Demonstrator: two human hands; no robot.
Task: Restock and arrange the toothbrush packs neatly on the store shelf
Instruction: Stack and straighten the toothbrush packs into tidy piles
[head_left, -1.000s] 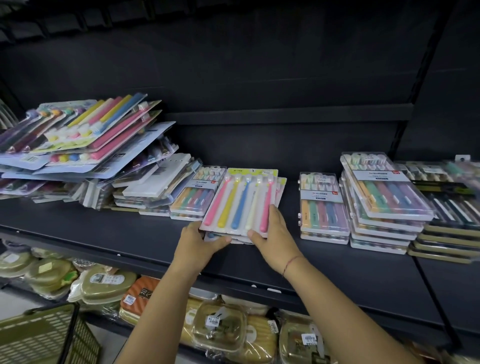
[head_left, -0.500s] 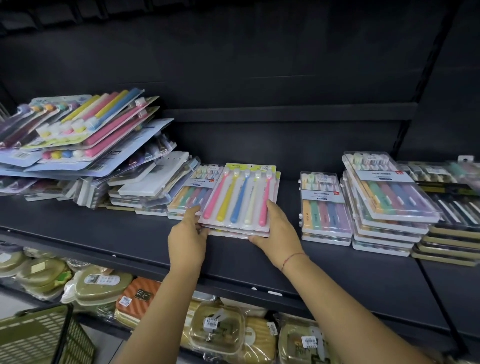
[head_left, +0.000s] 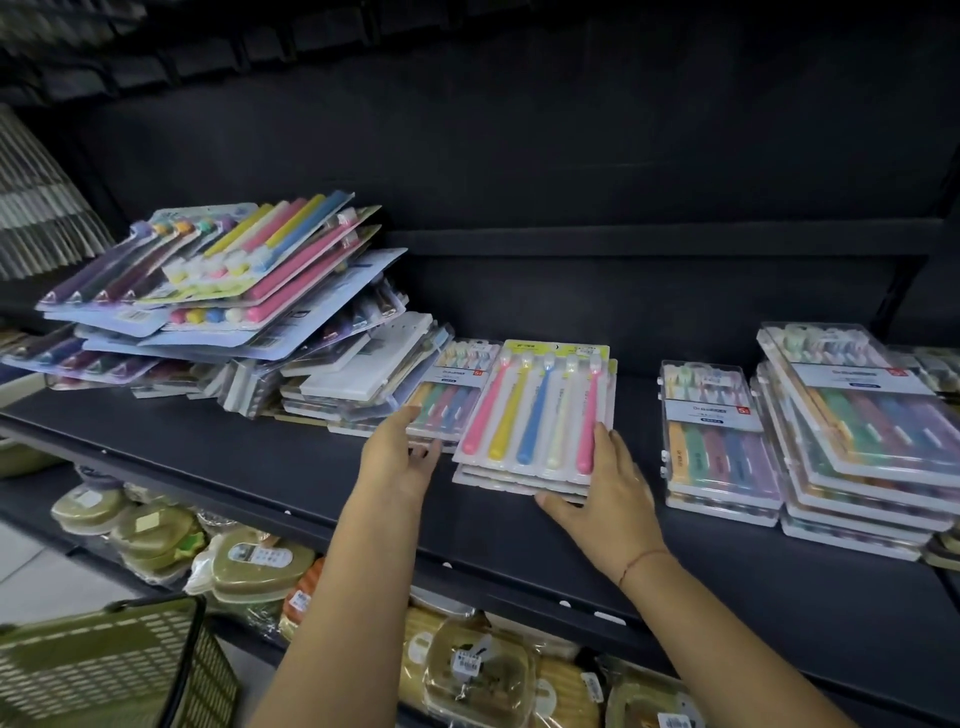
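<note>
Head view: squaring-up step in hand, by the look of it. At centre of the black metal shelf (head_left: 249, 457), lying flat, a short stack of white-carded blister packs of pink, yellow, blue and cream toothbrushes (head_left: 535, 421), slightly fanned at the front edge.

Right hand (head_left: 610, 493) set against the stack's 4 o'clock corner. Fingers straight and together along the right edge, thumb spread to the front edge, pressing rather than gripping.

Left hand (head_left: 397, 457) at 9 o'clock of the stack. Fingers loosely extended and apart, holding nothing, tips touching the clear plastic cases of pastel toothbrushes (head_left: 447, 397) just beside.

At 3 o'clock, apart from the stack, more clear cases in tidy piles (head_left: 719, 436). At 10 o'clock, a slumped heap of long carded toothbrush packs (head_left: 223, 291), unsorted.

Next, probably: nudge the fanned cards flush, align with the neighbouring cases, then tackle the heap. Calls for light, even pressure from both sides, given slick cards prone to sliding.
</note>
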